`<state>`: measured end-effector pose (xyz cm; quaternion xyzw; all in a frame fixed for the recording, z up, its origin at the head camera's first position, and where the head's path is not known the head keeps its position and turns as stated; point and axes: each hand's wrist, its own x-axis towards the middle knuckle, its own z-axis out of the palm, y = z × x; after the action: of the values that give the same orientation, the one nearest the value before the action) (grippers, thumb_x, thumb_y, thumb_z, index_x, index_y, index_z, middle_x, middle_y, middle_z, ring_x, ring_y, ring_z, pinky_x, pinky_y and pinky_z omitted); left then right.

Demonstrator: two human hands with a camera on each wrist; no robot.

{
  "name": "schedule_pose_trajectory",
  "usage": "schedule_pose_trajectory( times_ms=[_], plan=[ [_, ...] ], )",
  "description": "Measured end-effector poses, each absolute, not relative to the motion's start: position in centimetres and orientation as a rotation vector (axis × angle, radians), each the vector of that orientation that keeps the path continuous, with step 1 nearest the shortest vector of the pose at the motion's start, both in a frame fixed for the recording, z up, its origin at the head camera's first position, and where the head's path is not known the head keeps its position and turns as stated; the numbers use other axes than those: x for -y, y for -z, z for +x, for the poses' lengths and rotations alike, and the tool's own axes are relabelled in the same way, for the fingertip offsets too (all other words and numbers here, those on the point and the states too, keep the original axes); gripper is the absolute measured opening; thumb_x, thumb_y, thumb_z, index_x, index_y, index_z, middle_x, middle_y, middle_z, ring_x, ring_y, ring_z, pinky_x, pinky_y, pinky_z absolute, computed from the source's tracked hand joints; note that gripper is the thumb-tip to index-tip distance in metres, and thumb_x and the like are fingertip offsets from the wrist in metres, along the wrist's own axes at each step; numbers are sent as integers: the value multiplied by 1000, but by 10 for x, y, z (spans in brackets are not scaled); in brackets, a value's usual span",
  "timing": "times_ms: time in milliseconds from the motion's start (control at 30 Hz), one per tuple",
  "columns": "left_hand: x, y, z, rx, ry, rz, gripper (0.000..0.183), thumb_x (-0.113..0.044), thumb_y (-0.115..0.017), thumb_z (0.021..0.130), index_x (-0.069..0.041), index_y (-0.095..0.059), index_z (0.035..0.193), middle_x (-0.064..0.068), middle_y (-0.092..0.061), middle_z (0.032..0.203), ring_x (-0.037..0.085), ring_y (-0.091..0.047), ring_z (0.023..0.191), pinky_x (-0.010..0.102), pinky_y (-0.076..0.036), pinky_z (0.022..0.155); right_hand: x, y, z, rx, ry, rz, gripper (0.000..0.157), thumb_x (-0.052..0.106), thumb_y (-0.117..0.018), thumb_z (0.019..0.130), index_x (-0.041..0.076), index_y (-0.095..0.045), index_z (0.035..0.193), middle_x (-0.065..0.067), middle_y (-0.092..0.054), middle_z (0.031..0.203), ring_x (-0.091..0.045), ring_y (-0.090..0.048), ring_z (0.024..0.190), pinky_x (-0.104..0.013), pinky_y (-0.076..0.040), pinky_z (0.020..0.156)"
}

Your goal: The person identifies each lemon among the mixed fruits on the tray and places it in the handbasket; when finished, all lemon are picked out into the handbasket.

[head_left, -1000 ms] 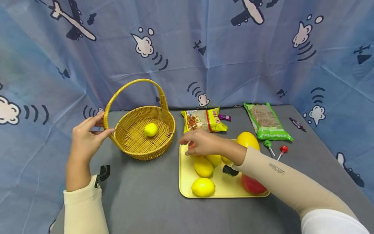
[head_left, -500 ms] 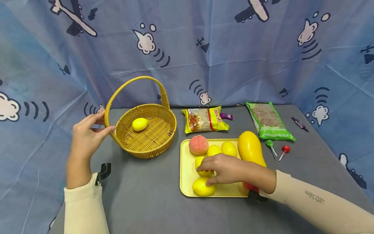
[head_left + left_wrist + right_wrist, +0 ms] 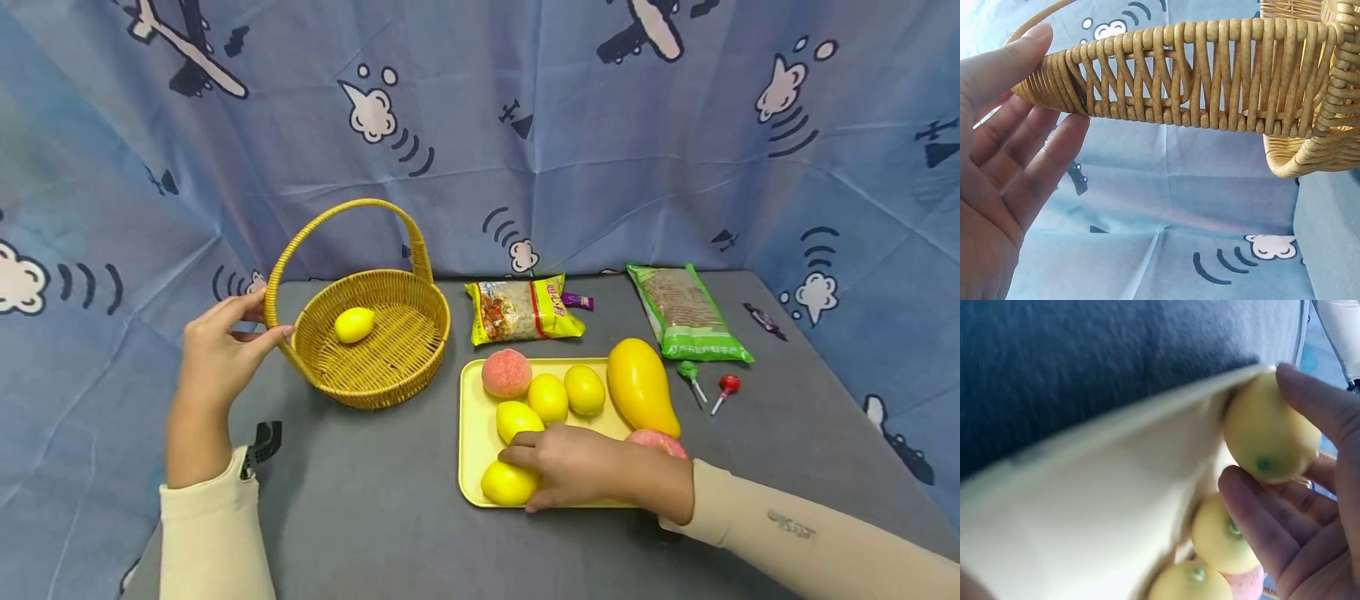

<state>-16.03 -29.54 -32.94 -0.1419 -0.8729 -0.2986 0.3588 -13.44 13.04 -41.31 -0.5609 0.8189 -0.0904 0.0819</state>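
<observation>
The grey tabletop (image 3: 360, 533) meets a blue printed curtain (image 3: 450, 158) at its rear edge. Positioned on it, left to right: yellow packet (image 3: 517, 310), purple sachet (image 3: 578, 302), green-ended packet (image 3: 688, 315), green lollipop (image 3: 687, 370), red lollipop (image 3: 729, 384) and dark-wrapped candy (image 3: 765, 321). The wicker basket (image 3: 386, 396), at left, stands upright and contains one lemon (image 3: 355, 325); the left hand (image 3: 225, 354) pinches its handle (image 3: 367, 202) between thumb and fingers. The yellow tray (image 3: 474, 450), right of the basket, contains a pink fruit (image 3: 507, 373), three rear lemons (image 3: 548, 398), a mango (image 3: 640, 387) and a reddish fruit (image 3: 660, 442) partly hidden by the forearm. At its near left corner, the right hand (image 3: 581, 467) grips the front lemon (image 3: 506, 484).
</observation>
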Motion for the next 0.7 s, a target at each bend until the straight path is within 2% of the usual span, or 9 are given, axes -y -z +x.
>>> schedule_pose_trajectory(
  times_ms=[200,400,700],
  plan=[
    [296,330,-160,2246,780,-370,61,0,-79,60,-12,-61,116,7,-64,87,9,-56,80,4,-45,62,-126,418,-134,-2484,301,-1666,56,43,-69,74,15,-53,120,4,-53,105,-8,-51,80,-22,-48,75],
    [296,327,-161,2239,777,-373,61,1,-79,60,-12,-61,117,7,-64,88,9,-56,80,4,-45,62,-115,403,-138,-2477,319,-1639,55,41,-69,74,16,-53,121,4,-53,108,-9,-51,86,-22,-47,78],
    [295,331,-158,2272,785,-348,59,-2,-79,62,-13,-61,117,5,-63,89,1,-54,82,3,-45,63,-91,380,-169,-2526,359,-1652,54,38,-72,72,17,-55,118,6,-54,104,-8,-50,86,-20,-46,79]
  ],
)
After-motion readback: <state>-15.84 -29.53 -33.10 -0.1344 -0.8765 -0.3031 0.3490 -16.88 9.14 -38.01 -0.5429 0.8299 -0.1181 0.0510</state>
